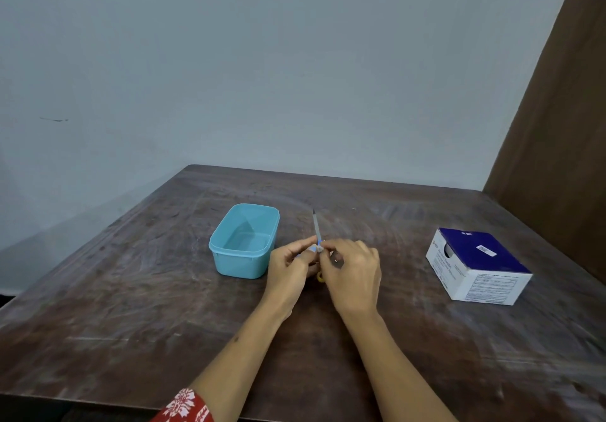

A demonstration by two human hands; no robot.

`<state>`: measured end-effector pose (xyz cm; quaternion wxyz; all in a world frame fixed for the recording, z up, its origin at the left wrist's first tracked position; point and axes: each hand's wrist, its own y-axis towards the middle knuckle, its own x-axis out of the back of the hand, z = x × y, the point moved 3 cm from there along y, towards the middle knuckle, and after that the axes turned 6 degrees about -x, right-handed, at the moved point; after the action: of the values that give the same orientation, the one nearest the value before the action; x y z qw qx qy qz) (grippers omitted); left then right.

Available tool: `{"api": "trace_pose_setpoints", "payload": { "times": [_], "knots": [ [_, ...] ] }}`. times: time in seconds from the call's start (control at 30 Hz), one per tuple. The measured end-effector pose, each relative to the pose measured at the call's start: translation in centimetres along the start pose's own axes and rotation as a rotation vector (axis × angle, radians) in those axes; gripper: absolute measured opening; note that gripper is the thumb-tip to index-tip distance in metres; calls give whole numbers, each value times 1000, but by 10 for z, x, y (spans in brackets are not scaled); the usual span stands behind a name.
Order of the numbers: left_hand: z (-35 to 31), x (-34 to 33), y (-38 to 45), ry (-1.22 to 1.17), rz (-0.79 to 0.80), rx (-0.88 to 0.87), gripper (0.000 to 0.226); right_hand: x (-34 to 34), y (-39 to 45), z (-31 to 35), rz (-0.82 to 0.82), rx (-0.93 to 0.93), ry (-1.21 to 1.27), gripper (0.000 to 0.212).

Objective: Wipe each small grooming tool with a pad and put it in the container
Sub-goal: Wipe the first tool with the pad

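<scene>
Head view, looking down on a dark wooden table [131, 307]: both hands met at centre, left hand [290, 271] and right hand [352, 274] touching around one small tool. Left fingers closed on the handle end of small scissors [316, 228], a yellow loop peeking out below at 6 o'clock, closed blades aimed away toward 12 o'clock; held that way, likely, to leave the metal bare for wiping. Right fingertips [323, 247] pinched together at the base of the blades on a small pale pad [318, 249], seemingly wrapped round the metal; too small and blurred to say more. Teal container [244, 241] just beside the left hand at 9 o'clock, lid off, nothing visible inside, probably set close so the cleaned tool drops in with a short reach. Blue-and-white box [478, 266] well apart at 3 o'clock, presumably the pad supply. No other tools in sight. Judged step: wiping the blades, with placement in the container yet to come.
</scene>
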<state>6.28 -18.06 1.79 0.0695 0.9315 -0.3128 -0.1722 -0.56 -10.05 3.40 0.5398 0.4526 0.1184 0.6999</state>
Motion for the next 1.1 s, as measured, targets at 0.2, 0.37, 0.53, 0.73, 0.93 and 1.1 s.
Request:
{"api": "trace_pose_setpoints", "payload": {
  "times": [0.2,0.37,0.53,0.73,0.93,1.1],
  "knots": [
    [2,0,0,30,-2,-16,24,-2,-1,-2,-16,-12,-43,11],
    [1,0,-1,23,-7,-19,21,1,0,-2,-33,13,-6,12],
    [1,0,0,37,-32,-39,20,-1,-1,0,-33,17,-44,12],
    [2,0,0,33,-12,-61,18,0,0,-2,-41,48,-40,7],
    [0,-1,-1,9,-9,-64,22,1,0,0,-56,59,-75,5],
    [1,-2,-1,1,-7,-62,20,3,1,0,-55,73,-71,12]
  ]
}}
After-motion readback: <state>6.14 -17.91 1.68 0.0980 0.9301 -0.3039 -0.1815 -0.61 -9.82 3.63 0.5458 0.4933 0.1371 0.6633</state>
